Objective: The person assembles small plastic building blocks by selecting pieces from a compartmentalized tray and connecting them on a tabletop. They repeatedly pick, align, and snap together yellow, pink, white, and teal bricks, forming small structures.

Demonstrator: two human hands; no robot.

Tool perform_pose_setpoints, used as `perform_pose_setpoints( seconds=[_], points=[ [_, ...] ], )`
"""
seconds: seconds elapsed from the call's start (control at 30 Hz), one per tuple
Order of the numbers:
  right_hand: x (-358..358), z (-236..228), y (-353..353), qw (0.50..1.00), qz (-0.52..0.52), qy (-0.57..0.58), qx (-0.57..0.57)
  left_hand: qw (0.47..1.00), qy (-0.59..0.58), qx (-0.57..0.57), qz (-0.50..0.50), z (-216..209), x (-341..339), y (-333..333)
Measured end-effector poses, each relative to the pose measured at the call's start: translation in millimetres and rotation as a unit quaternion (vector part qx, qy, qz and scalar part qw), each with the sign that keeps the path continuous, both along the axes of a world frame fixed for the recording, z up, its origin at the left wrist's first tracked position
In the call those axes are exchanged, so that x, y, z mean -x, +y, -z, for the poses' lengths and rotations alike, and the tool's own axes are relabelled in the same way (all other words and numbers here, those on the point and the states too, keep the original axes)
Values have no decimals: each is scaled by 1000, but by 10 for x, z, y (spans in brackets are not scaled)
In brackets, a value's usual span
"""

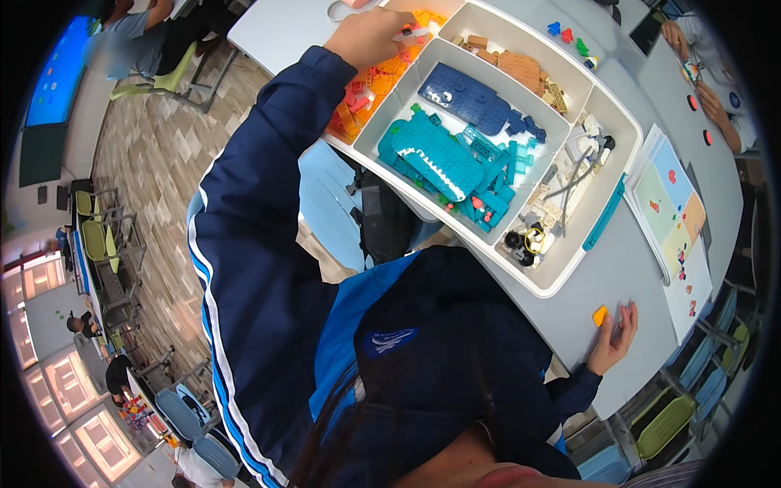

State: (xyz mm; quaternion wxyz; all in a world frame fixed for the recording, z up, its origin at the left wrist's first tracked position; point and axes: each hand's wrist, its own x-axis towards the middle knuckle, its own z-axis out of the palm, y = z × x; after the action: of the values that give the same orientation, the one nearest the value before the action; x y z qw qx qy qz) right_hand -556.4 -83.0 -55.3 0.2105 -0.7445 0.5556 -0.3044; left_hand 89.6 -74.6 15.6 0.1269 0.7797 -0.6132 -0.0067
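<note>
My left hand [370, 37] reaches over the compartment of orange and red building bricks [381, 81] in the white sorting box [547, 286]. Its fingers are bent together at the bricks, and what they pinch is hard to make out. On the grey table, my right hand [617, 337] rests with its fingers apart. A small orange brick [600, 315] lies against its thumb tip. The middle compartment holds dark blue plates [468, 98] and teal bricks [439, 159]. Tan and brown bricks [521, 71] fill the far one; white, grey and black parts [569, 179] lie at the right.
An open booklet with coloured pages [671, 211] lies right of the box. Small coloured pieces [568, 37] stand beyond it. Across the table another person's hands [691, 61] hold something. A blue chair [329, 203] with a black bag [386, 215] is under the table's left edge.
</note>
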Motion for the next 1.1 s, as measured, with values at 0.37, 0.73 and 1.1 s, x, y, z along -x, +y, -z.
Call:
perform_pose_setpoints(
  seconds=[0.37, 0.73, 1.1],
  points=[
    [32, 60, 2, 1000, 18, -4, -2, 985, -132, 1, 113, -150, -258, 390],
    [-4, 66, -2, 999, 46, -1, -12, 990, -109, -90, 15, 74, -32, 439],
    [-7, 44, 0, 999, 42, 24, 6, 984, -95, -142, 52, -195, 122, 402]
  ],
)
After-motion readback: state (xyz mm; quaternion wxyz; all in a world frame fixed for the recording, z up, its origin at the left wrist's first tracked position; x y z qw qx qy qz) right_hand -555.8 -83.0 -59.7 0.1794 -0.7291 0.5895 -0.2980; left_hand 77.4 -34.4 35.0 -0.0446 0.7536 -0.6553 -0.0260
